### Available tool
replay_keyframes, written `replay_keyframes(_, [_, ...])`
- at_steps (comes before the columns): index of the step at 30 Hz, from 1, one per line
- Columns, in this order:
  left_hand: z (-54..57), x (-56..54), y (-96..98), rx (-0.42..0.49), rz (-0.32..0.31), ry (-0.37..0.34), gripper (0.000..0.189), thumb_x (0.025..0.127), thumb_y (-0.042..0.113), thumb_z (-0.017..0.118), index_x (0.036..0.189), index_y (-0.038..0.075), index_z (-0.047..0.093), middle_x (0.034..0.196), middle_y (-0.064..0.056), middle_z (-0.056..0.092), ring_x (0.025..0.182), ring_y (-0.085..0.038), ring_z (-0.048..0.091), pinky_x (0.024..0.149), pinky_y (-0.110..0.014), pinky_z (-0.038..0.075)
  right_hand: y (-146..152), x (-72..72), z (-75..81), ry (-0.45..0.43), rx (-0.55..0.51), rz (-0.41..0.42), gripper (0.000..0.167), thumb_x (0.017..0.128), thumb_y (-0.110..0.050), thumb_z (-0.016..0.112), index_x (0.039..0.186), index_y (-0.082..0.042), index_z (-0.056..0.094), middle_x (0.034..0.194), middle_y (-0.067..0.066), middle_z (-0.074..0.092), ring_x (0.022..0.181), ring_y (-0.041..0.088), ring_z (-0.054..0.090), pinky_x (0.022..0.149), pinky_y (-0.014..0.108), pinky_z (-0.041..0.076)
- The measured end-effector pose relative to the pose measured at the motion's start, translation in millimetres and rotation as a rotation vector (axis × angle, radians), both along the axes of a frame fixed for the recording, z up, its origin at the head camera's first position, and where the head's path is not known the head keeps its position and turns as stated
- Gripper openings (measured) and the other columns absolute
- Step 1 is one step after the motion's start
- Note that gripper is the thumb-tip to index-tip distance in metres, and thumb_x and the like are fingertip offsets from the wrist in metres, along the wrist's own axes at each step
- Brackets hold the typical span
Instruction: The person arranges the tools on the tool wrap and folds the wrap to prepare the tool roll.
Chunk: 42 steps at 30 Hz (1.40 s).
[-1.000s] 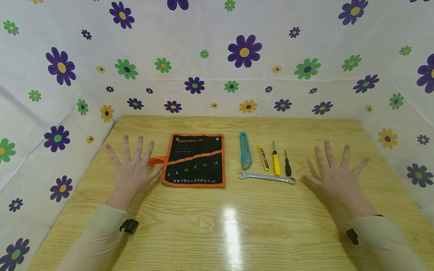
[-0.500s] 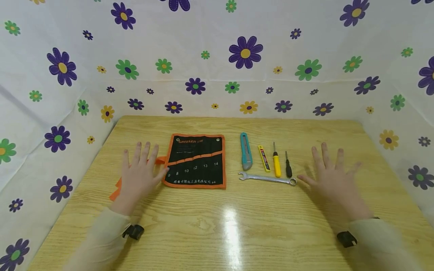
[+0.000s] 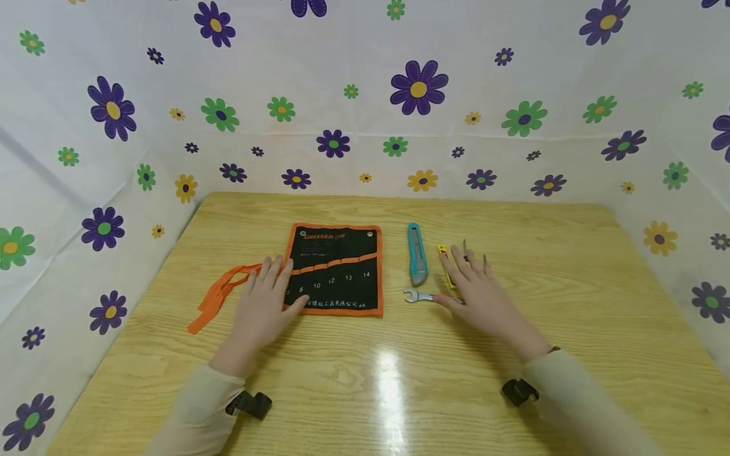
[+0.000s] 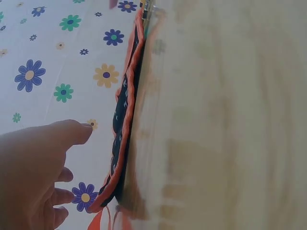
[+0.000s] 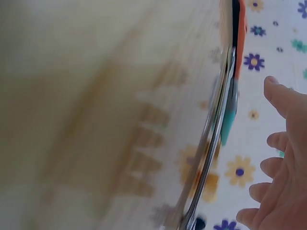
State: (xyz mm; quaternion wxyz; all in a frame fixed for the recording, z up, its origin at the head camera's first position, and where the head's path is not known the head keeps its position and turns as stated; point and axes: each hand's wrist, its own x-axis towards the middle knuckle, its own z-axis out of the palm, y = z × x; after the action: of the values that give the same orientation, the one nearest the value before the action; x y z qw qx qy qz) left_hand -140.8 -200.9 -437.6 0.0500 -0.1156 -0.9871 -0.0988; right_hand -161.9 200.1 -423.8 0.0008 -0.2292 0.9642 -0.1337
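Note:
A black tool pouch (image 3: pixel 342 291) with orange trim and numbered pockets lies flat on the table. My left hand (image 3: pixel 265 310), fingers extended, overlaps its lower left corner in the head view; the left wrist view shows that hand (image 4: pixel 29 167) above the pouch's edge (image 4: pixel 128 100). Over the tools spreads my right hand (image 3: pixel 485 304), holding nothing. It covers most of two screwdrivers, whose shaft tips stick out past the fingers, and part of a combination wrench (image 3: pixel 419 296). A yellow blade case (image 3: pixel 442 254) peeks out beside its fingers. The teal utility knife (image 3: pixel 418 259) lies left of that case.
Orange tie straps (image 3: pixel 213 301) trail from the pouch's left side onto the wooden table (image 3: pixel 342 380). A white flower-print cloth (image 3: pixel 353 69) encloses the back and both sides. Each wrist carries a small black camera.
Both hands have moved inward: the left one rightward to the pouch's corner, the right one leftward over the screwdrivers and wrench. The straps now show more. The tools and pouch stay put.

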Motion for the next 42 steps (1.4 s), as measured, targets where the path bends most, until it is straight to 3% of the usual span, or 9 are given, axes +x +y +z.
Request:
replay_keyframes(7, [-8.6, 2.4, 11.4, 0.032, -0.033, -0.020, 0.078, 0.094, 0.053, 0.051, 0.151, 0.005, 0.026, 0.154, -0.020, 0.022, 0.143, -0.036, 0.013, 0.113, -0.055, 0.011, -40.8, -17.4, -1.2, -0.048, -0.019, 0.096, 0.078, 0.096, -0.052, 0.048, 0.154, -0.009, 0.018, 0.158, 0.017, 0.009, 0.143, 0.040, 0.005, 0.110, 0.063, 0.009])
replay_keyframes(17, [-15.2, 1.4, 30.9, 0.051, -0.057, -0.036, 0.078, 0.095, 0.054, 0.049, 0.151, 0.005, 0.028, 0.154, -0.018, 0.023, 0.143, -0.035, 0.013, 0.115, -0.049, 0.006, -83.0, -42.7, 3.8, -0.105, 0.070, 0.152, 0.076, 0.098, -0.052, 0.043, 0.155, -0.012, 0.012, 0.159, 0.014, 0.006, 0.143, 0.039, 0.004, 0.111, 0.060, 0.009])
replay_keyframes(31, [-14.5, 4.3, 50.4, 0.082, -0.048, -0.084, 0.074, 0.095, 0.056, 0.047, 0.151, 0.010, 0.030, 0.156, -0.013, 0.021, 0.144, -0.032, 0.013, 0.114, -0.053, 0.008, -111.6, -69.1, 2.0, -0.203, 0.088, 0.202, 0.068, 0.098, -0.048, 0.045, 0.154, -0.019, 0.020, 0.158, 0.014, 0.006, 0.143, 0.038, 0.004, 0.111, 0.061, 0.009])
replay_keyframes(42, [-16.6, 7.2, 52.6, 0.095, -0.019, -0.129, 0.071, 0.095, 0.057, 0.045, 0.151, 0.015, 0.032, 0.157, -0.010, 0.018, 0.144, -0.031, 0.011, 0.113, -0.056, 0.008, -121.3, -75.2, -2.7, -0.292, 0.135, 0.210, 0.070, 0.095, -0.047, 0.050, 0.154, -0.022, 0.020, 0.159, 0.009, 0.008, 0.145, 0.030, 0.000, 0.113, 0.057, 0.005])
